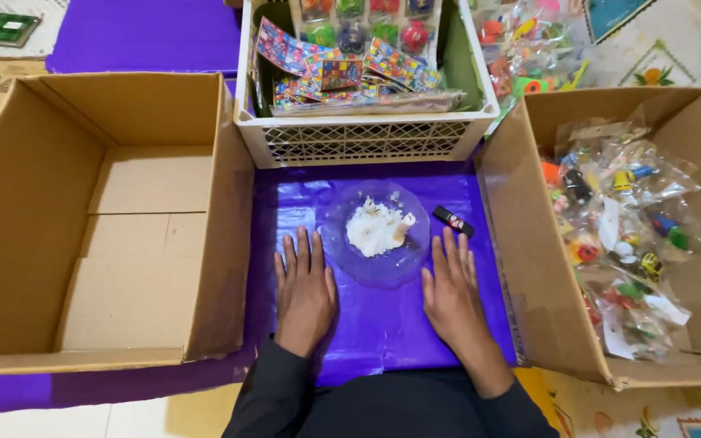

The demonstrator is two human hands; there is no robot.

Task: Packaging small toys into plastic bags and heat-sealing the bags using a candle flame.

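Note:
My left hand [304,285] lies flat, palm down, on a purple sheet [383,324], fingers apart and holding nothing. My right hand [450,288] lies flat the same way a little to the right. Between them, just beyond the fingertips, sits a clear round plate [367,272] with a lump of white paste [376,228] on it. A small black lighter [453,221] rests on the sheet right of the plate, just past my right fingertips.
An empty cardboard box [107,219] stands at the left. At the right, another cardboard box [529,268] holds several clear bags of small toys [622,243]. Behind the plate, a white plastic crate [363,138] holds colourful printed cards [342,69].

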